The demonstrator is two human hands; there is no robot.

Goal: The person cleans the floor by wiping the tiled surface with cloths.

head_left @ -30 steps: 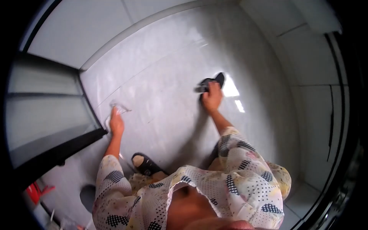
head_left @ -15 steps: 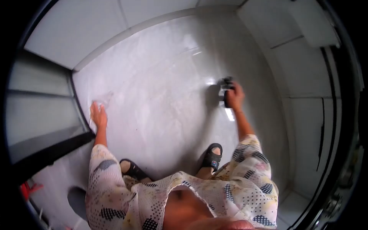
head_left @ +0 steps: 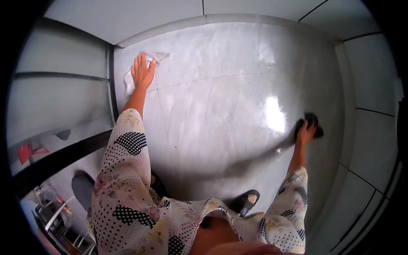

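My left hand (head_left: 143, 73) lies flat, fingers stretched forward, on a pale cloth (head_left: 128, 85) spread on the tiled floor (head_left: 204, 110). The cloth shows to the left of the hand and beyond its fingertips. On the right, my right hand (head_left: 305, 135) is closed on a black object (head_left: 313, 117) low over the floor; its kind cannot be made out. A dark shadow stretches from it towards my feet. One black sandal (head_left: 245, 201) on my foot shows below, and the other is mostly hidden by my sleeve.
White cabinet fronts (head_left: 127, 19) border the floor at the back, and more panels (head_left: 374, 89) run along the right. A dark-framed glass panel (head_left: 63, 93) stands at the left. Lower left are a grey slipper (head_left: 82, 189), a rack (head_left: 53, 219) and a red plastic thing (head_left: 26, 154).
My left hand has moved forward with the cloth, nearer the back left corner. My right hand has carried the black object to the right and back towards me. The view has shifted.
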